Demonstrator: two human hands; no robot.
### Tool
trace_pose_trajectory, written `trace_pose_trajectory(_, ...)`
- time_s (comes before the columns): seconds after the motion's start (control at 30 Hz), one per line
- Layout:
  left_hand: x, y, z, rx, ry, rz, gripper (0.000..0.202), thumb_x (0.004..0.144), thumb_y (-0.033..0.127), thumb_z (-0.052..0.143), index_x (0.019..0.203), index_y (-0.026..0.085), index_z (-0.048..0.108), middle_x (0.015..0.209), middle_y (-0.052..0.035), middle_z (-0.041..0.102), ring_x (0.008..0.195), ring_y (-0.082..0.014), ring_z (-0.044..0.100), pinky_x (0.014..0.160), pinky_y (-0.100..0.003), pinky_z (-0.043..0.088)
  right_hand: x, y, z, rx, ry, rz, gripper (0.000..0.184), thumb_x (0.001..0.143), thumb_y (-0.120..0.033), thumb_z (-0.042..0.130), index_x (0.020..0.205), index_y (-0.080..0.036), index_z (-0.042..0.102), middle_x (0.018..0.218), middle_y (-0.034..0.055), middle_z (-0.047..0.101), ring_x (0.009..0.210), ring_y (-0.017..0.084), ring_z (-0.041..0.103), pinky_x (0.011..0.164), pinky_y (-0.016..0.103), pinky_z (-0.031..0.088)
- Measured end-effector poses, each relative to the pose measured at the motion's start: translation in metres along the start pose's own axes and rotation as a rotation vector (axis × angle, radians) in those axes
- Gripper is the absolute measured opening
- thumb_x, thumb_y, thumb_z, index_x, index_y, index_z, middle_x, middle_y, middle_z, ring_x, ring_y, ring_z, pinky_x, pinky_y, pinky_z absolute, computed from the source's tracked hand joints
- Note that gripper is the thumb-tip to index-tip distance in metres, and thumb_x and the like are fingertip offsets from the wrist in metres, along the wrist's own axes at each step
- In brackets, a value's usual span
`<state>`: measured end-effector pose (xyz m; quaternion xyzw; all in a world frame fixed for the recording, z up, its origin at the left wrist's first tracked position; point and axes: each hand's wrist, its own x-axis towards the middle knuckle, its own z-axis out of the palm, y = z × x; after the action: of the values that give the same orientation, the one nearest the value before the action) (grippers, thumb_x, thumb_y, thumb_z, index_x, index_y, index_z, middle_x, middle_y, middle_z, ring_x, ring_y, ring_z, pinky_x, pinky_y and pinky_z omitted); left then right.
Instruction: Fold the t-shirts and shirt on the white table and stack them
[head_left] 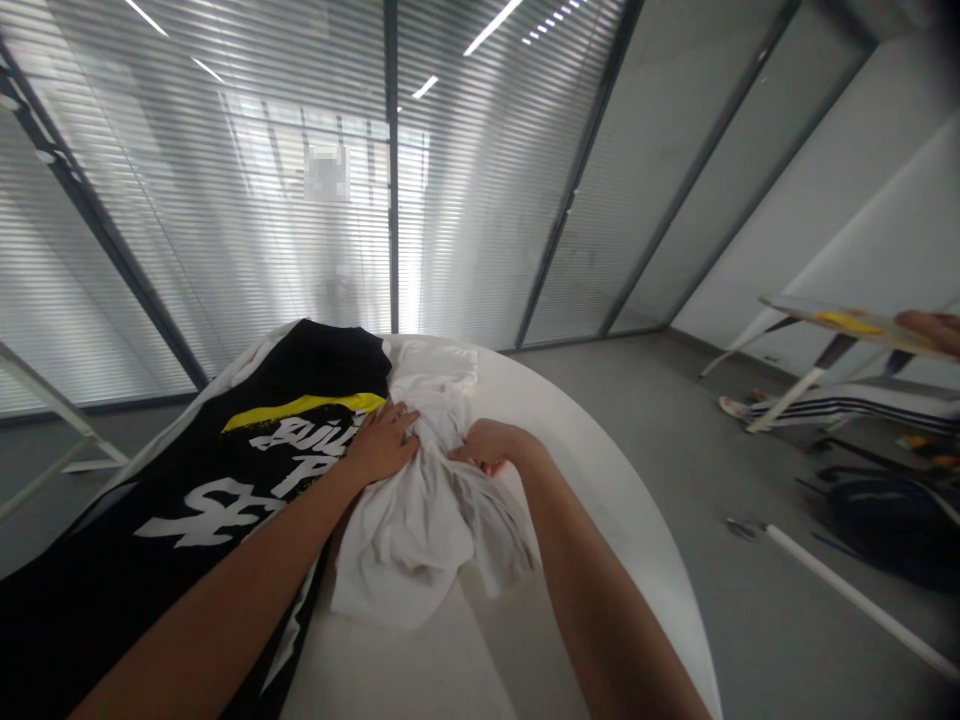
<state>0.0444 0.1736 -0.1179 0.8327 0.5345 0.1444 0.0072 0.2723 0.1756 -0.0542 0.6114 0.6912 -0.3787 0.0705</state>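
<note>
A crumpled white garment (412, 540) lies on the round white table, gathered into folds between my hands; its exact kind is hidden by the bunching. My left hand (384, 442) rests on its left side, fingers spread and lying flat over the cloth. On the right, my right hand (496, 446) is closed on a fold of the same garment, its fingertips partly hidden. Left of the white garment lies a black T-shirt (330, 350) with a yellow stripe and white lettering. My left forearm crosses over this shirt.
The table's curved rim (664, 520) runs along the right. Behind stands a glass partition (480, 180) with blinds. At the far right, another table (795, 305) holds something yellow, with a person's arm and striped trouser leg (825, 408) near it. A dark bag (892, 520) is on the floor.
</note>
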Motion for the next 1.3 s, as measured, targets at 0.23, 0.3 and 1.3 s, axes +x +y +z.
trace_pose_trajectory(0.23, -0.002, -0.002, 0.000, -0.093, -0.068, 0.101, 0.054, 0.091, 0.046, 0.045, 0.141, 0.024, 0.046, 0.152, -0.0117, 0.037, 0.141, -0.0292, 0.030, 0.115, -0.053, 0.020, -0.011, 0.004, -0.003, -0.188, 0.145, 0.096, 0.029, 0.083, -0.038, 0.063, 0.089, -0.010, 0.068, 0.075, 0.0134, 0.071, 0.070, 0.023, 0.070, 0.066, 0.033, 0.054)
trace_pose_trajectory(0.3, -0.002, -0.003, -0.003, -0.147, -0.053, 0.089, 0.060, 0.089, 0.048, 0.050, 0.144, 0.027, 0.041, 0.156, -0.0115, 0.029, 0.142, -0.0312, 0.029, 0.113, -0.053, 0.024, -0.011, 0.007, -0.002, -0.253, 0.368, 0.157, 0.032, 0.086, -0.039, 0.058, 0.103, -0.012, 0.066, 0.095, 0.0170, 0.072, 0.091, 0.026, 0.070, 0.077, 0.034, 0.052)
trace_pose_trajectory(1.3, -0.124, 0.078, -0.065, -0.071, -0.096, 0.261, 0.031, 0.091, 0.034, 0.046, 0.116, 0.023, 0.059, 0.108, -0.0098, 0.054, 0.106, -0.0260, 0.050, 0.095, -0.043, 0.041, -0.083, 0.001, 0.088, -0.237, 0.738, 0.134, 0.040, 0.093, -0.043, 0.044, 0.124, -0.017, 0.050, 0.120, 0.0182, 0.052, 0.112, 0.031, 0.053, 0.086, 0.038, 0.044)
